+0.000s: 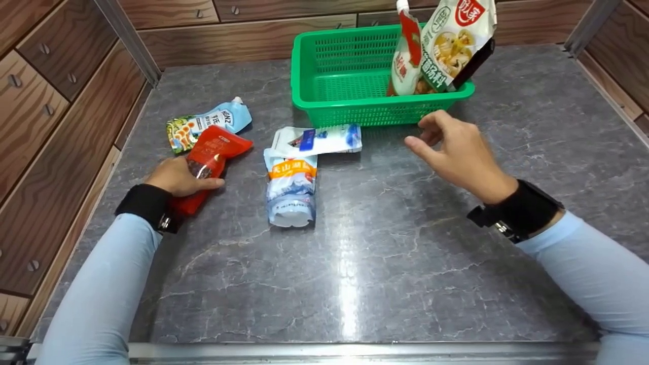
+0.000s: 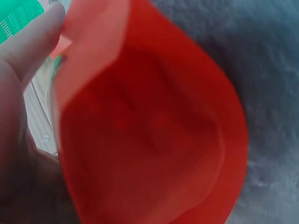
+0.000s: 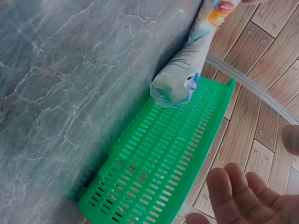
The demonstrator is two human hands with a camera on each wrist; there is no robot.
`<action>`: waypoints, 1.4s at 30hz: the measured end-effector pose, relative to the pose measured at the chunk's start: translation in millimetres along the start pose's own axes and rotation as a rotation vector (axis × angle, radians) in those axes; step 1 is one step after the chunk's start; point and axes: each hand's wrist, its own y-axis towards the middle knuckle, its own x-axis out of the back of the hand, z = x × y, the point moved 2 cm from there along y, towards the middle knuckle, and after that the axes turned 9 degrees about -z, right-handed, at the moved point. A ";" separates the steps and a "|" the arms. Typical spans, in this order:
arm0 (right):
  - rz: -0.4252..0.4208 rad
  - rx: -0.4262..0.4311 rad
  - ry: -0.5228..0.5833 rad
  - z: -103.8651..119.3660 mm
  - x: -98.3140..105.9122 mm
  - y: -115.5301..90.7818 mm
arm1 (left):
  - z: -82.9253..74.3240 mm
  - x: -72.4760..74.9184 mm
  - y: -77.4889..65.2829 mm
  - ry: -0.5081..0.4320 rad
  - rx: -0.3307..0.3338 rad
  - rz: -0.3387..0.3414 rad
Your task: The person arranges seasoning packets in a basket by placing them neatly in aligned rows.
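My left hand point(image 1: 174, 177) grips a red pouch point(image 1: 210, 147) low on the left of the table, thumb across its near side. The red bottom of the pouch point(image 2: 149, 140) fills much of the left wrist view, with part of the hand hidden. Behind it lies a light blue Heinz pouch point(image 1: 223, 116) with a white cap. My right hand point(image 1: 459, 152) holds nothing, its fingers loosely bent just in front of the green basket point(image 1: 355, 109). Fingers of that hand point(image 3: 243, 196) show beside the basket's side in the right wrist view.
A white-and-blue pouch with an orange band point(image 1: 291, 190) lies mid-table, touching a flat white-and-blue packet point(image 1: 332, 139). In the basket's right end stand a red-and-white capped pouch point(image 1: 404, 61) and a tall soup-seasoning packet point(image 1: 454, 45). Wood-patterned panels point(image 1: 253, 45) border the table.
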 end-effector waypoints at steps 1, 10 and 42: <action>0.002 -0.002 0.000 -0.5 -0.4 -0.5 | 0.0 -0.3 0.0 -0.001 0.001 0.001; 0.006 -0.011 -0.003 -1.8 -2.5 -0.8 | 0.8 -0.9 -1.4 -0.016 0.003 -0.018; 0.020 -0.037 0.043 -0.3 -2.4 -2.6 | -61.2 9.5 -11.7 -0.187 -0.054 -0.157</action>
